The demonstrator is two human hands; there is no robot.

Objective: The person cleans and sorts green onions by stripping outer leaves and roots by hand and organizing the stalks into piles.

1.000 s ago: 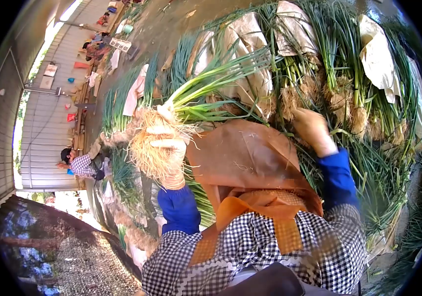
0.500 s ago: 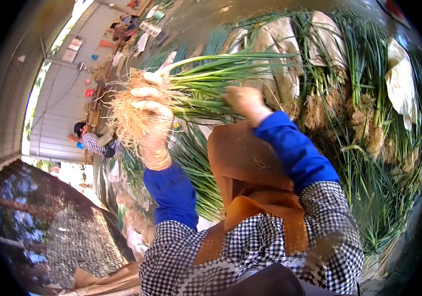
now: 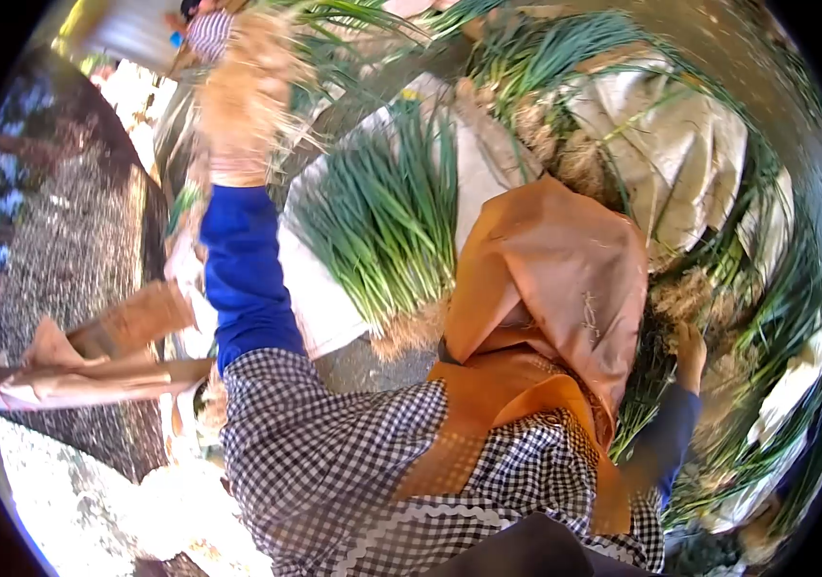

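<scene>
At the far left, dark mesh (image 3: 65, 240) is hanging beside a folded piece of brown cardboard (image 3: 132, 322). Next, at the upper left, the left hand (image 3: 241, 125) is gripping a bunch of green onions (image 3: 262, 43) near its pale roots; motion is blurring both, so the single fingers are not showing clearly. Half a second ago this bunch was lying lower and across the view, with the right hand by its leaves; now it is sitting near the top edge, covering part of another person in a checked shirt (image 3: 207, 37). The lettered sign visible then is now lying outside the view.

In the middle, a second batch of green onions (image 3: 392, 212) is resting on a pale sheet (image 3: 310, 303), roots toward the wearer, and is now showing far more fully than before. Just right of it, the orange-brown apron (image 3: 555, 269) is bulging forward over the checked garment (image 3: 324, 413).

Farther right, cream cloth (image 3: 671, 144) is partly covering more onions. The right hand (image 3: 688, 348) has moved away from the held bunch and is reaching down beside brown roots (image 3: 685, 293); whether its fingers are closing on anything I cannot tell
</scene>
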